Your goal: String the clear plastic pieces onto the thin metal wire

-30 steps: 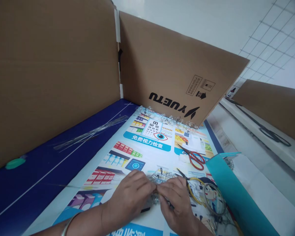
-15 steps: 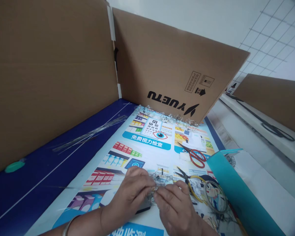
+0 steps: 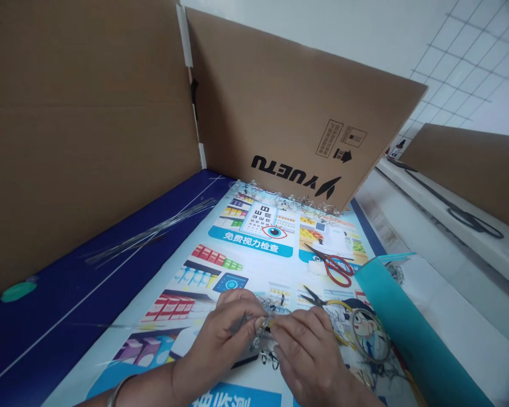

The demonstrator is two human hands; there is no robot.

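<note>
Since a second ago, the left grip and right grip have drawn slightly apart, baring more of the wire tangle between them. Both are pinched closed on it; small black loops show on the near side, between the two. Just beyond the right grip lie yellow-handled pliers, with a wire coil to its right and red-handled scissors farther off. Straight silver wires lie well to the left, on the blue tabletop
</note>
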